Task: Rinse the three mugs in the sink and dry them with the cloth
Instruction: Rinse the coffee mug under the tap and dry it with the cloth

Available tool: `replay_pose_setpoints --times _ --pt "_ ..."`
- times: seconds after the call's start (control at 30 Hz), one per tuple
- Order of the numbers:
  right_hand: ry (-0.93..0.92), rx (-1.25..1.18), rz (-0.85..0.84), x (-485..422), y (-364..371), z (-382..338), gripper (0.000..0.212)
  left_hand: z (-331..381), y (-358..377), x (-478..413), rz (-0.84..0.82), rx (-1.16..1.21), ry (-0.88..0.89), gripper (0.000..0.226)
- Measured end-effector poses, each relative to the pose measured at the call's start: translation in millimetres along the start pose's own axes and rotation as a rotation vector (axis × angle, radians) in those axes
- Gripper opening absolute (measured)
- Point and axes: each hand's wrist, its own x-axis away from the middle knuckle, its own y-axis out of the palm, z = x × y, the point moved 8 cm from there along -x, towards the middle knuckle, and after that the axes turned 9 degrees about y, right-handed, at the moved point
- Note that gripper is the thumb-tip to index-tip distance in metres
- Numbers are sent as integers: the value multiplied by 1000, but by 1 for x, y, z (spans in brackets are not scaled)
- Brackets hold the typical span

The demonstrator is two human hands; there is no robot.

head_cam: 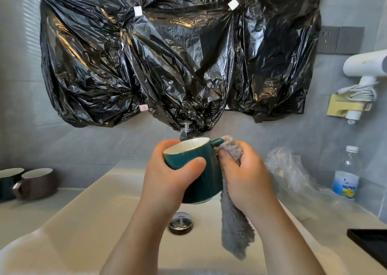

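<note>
Over the pale, smooth basin of the sink (pixel 100 201), the left hand (pixel 167 176) wraps a glossy teal mug (pixel 206 182), the thumb pressed across its near wall and the other fingers curled round the far side. The mug is cylindrical and tilted, with a thin gold rim and a white inside turned up and away. Just right of those fingers, the right hand (pixel 247 176) bunches a fluffy grey cloth (pixel 234 228); its fingertips (pixel 227 155) pinch the pile against the mug beside the curved handle, and the loose tail hangs below the palm. Beneath both hands, a round chrome drain plug (pixel 180 222) sits at the bottom of the basin. Well to the left of the left hand, a matte brown mug (pixel 38 183) and a dark green mug (pixel 8 182) stand upright and touching on the counter; their pale insides show, but not any contents. Beyond the fingers, crinkled black plastic sheeting (pixel 167 55) is taped to the wall. Far right of the right hand stands a clear plastic bottle (pixel 345 176) with a white cap.
</note>
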Motion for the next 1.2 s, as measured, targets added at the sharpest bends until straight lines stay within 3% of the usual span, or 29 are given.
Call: replay_pose_setpoints --times 0.13,0.3,0.4,0.53,0.6,0.73,0.83,1.03,1.13,1.2 --pt "-7 326 66 2 -1 -6 32 -6 0 -1 11 53 -86 69" --pt "109 46 -161 -2 7 6 13 -4 -1 1 46 -38 -47 65" --pt "86 89 -84 -1 10 4 12 -2 -4 0 57 -32 -45 65" --pt "34 284 158 2 -4 -4 29 -4 -2 0 11 49 -85 69" --pt "12 297 202 3 -10 -7 33 -5 1 2 -2 73 -96 67" --pt "100 55 -98 0 9 2 14 -6 0 0 5 82 -99 67" --pt "129 -105 -266 3 14 3 20 -6 0 -1 -18 113 -114 75" --pt "27 123 -60 -2 5 -2 13 -10 0 -1 -81 75 -149 76" --pt "16 158 44 -5 -6 -1 31 -16 3 2 -166 99 -249 86" --pt "25 27 69 -5 -11 0 47 -18 8 5 -202 164 -308 79"
